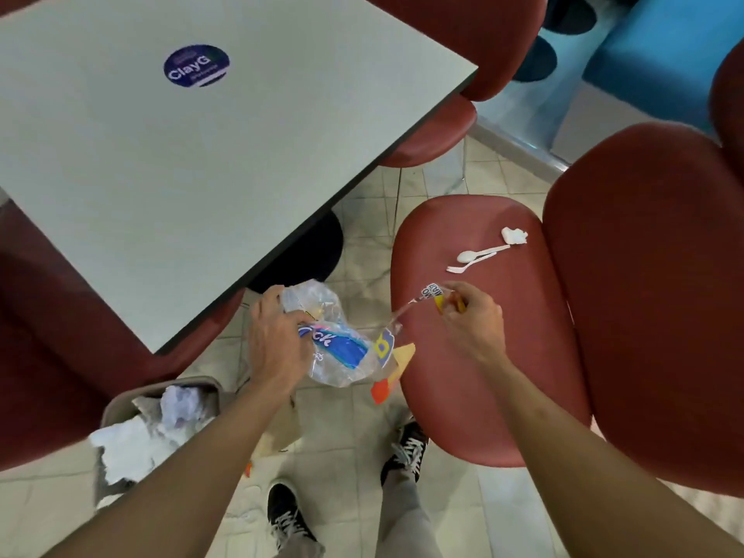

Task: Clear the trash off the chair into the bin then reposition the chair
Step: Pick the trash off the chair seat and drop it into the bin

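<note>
A red padded chair (463,376) stands to the right of the table. On its seat lie a white plastic spoon (479,253), a white plastic fork (467,265) and a crumpled white tissue (514,235). My left hand (275,344) grips a clear plastic bag (342,348) with blue print, held over the floor beside the seat's left edge. My right hand (471,316) pinches a clear printed wrapper (432,294) just above the seat, stretched toward the bag. A grey bin (120,400) stuffed with white paper sits on the floor at lower left.
A pale green table (201,163) with a round blue sticker fills the upper left. Other red chairs (439,126) stand around it. My feet in black sneakers (406,449) are on the tiled floor. A brown paper bag (286,424) lies by the bin.
</note>
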`<state>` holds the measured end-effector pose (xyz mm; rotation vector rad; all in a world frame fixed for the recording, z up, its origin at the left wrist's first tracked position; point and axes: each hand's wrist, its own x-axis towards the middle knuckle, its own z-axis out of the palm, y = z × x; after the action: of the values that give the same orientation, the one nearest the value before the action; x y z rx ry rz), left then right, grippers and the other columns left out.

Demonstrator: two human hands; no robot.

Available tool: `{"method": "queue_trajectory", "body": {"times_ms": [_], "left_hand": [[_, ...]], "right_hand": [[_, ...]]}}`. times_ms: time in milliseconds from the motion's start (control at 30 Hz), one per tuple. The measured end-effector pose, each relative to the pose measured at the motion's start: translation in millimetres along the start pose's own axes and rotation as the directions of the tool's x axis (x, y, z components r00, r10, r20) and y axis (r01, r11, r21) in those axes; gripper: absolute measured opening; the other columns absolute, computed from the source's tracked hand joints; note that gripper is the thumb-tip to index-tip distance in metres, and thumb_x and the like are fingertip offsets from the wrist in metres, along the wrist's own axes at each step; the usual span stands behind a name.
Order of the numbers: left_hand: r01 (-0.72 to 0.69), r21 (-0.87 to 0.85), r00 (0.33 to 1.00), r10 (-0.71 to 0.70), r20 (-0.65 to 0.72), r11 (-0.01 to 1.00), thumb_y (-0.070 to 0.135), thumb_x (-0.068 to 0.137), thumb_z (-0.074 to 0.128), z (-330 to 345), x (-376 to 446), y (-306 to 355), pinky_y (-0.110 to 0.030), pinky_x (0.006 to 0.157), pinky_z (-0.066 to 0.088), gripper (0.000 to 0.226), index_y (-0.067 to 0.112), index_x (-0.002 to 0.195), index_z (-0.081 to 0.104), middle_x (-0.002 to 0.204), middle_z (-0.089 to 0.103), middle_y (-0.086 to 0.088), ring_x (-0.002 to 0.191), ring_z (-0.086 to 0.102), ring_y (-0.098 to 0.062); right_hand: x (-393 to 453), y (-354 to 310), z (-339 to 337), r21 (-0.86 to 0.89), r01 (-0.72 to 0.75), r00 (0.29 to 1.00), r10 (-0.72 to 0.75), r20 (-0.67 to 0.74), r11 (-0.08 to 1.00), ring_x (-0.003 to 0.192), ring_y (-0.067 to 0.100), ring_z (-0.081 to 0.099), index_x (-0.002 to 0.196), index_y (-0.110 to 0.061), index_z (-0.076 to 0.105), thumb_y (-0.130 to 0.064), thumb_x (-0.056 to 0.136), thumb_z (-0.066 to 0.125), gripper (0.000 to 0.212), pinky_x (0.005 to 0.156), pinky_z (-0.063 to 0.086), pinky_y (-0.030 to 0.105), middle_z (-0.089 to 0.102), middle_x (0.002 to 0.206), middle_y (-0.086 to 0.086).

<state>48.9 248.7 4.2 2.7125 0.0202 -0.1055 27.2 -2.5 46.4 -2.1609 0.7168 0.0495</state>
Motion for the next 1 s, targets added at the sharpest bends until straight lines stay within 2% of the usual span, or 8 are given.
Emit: {"method": "queue_trajectory", "body": {"times_ms": [67, 167, 233, 433, 600, 733, 867, 1000], "left_hand": [[0.024, -0.005, 1.000, -0.024, -0.008, 1.000, 0.008, 0.069, 0.079, -14, -16, -28, -0.038, 0.092, 0.045, 0.024, 0.017, 0.091, 0.077, 0.134, 0.044, -0.010, 0.116, 0.040, -0.029], [0.094, -0.017, 0.995, -0.095, -0.032, 0.995, 0.007, 0.069, 0.080, -35, -40, -66, -0.039, 0.091, 0.044, 0.025, 0.017, 0.091, 0.076, 0.135, 0.043, -0.011, 0.119, 0.039, -0.031], [0.141, -0.023, 0.988, -0.142, -0.060, 0.990, 0.007, 0.069, 0.080, -46, -53, -89, -0.042, 0.088, 0.046, 0.025, 0.019, 0.090, 0.076, 0.135, 0.044, -0.010, 0.119, 0.038, -0.032], [0.236, -0.057, 0.963, -0.241, -0.120, 0.970, 0.010, 0.067, 0.079, -68, -98, -159, -0.041, 0.073, 0.052, 0.026, 0.022, 0.090, 0.075, 0.133, 0.044, -0.007, 0.115, 0.040, -0.032], [0.298, -0.147, 0.936, -0.319, -0.147, 0.943, 0.012, 0.069, 0.080, -71, -122, -201, -0.040, 0.078, 0.052, 0.026, 0.022, 0.092, 0.075, 0.136, 0.040, -0.008, 0.116, 0.040, -0.028], [0.380, -0.186, 0.906, -0.405, -0.123, 0.906, 0.012, 0.072, 0.077, -67, -137, -230, -0.041, 0.069, 0.052, 0.026, 0.024, 0.095, 0.073, 0.142, 0.036, -0.006, 0.118, 0.043, -0.030], [0.410, -0.192, 0.891, -0.436, -0.124, 0.892, 0.014, 0.078, 0.075, -55, -147, -254, -0.041, 0.070, 0.053, 0.033, 0.023, 0.109, 0.069, 0.153, 0.024, -0.007, 0.124, 0.042, -0.031], [0.397, -0.248, 0.894, -0.434, -0.115, 0.884, 0.014, 0.079, 0.074, -44, -155, -270, -0.041, 0.077, 0.055, 0.042, 0.021, 0.118, 0.061, 0.157, 0.015, -0.010, 0.131, 0.038, -0.034]], "right_hand": [[-18, -14, 22, 0.004, 0.037, 0.999, -0.037, 0.004, 0.999, 0.070, 0.009, 0.060, 0.097, -0.035, 0.068, -0.029, 0.083, 0.057, 0.019, 0.067, 0.050, 0.027, 0.066, 0.072, -0.015], [-40, -39, 55, 0.006, 0.117, 0.989, -0.117, 0.090, 0.993, 0.083, 0.016, 0.066, 0.108, -0.032, 0.068, -0.027, 0.087, 0.053, 0.026, 0.078, 0.054, 0.037, 0.072, 0.086, -0.009], [-54, -55, 73, 0.018, 0.157, 0.978, -0.158, 0.139, 0.987, 0.078, 0.017, 0.065, 0.108, -0.033, 0.067, -0.027, 0.087, 0.050, 0.028, 0.075, 0.056, 0.041, 0.070, 0.081, -0.009], [-103, -97, 140, 0.012, 0.284, 0.927, -0.278, 0.252, 0.959, 0.073, 0.012, 0.062, 0.109, -0.030, 0.068, -0.020, 0.087, 0.050, 0.030, 0.072, 0.056, 0.040, 0.069, 0.081, -0.008], [-138, -110, 182, -0.027, 0.340, 0.897, -0.316, 0.309, 0.940, 0.071, 0.011, 0.059, 0.110, -0.029, 0.068, -0.015, 0.087, 0.053, 0.031, 0.069, 0.050, 0.030, 0.065, 0.080, -0.009], [-159, -111, 217, -0.007, 0.316, 0.897, -0.296, 0.329, 0.949, 0.073, 0.013, 0.060, 0.111, -0.029, 0.068, -0.013, 0.086, 0.052, 0.034, 0.073, 0.054, 0.038, 0.067, 0.079, -0.008], [-181, -106, 248, 0.007, 0.292, 0.935, -0.287, 0.210, 0.956, 0.084, 0.021, 0.063, 0.118, -0.026, 0.067, -0.009, 0.086, 0.055, 0.038, 0.081, 0.053, 0.041, 0.068, 0.099, 0.004], [-205, -95, 281, 0.025, 0.346, 0.930, -0.347, 0.124, 0.938, 0.080, 0.015, 0.051, 0.122, -0.020, 0.064, -0.001, 0.083, 0.058, 0.044, 0.075, 0.051, 0.032, 0.044, 0.105, 0.004]]}}
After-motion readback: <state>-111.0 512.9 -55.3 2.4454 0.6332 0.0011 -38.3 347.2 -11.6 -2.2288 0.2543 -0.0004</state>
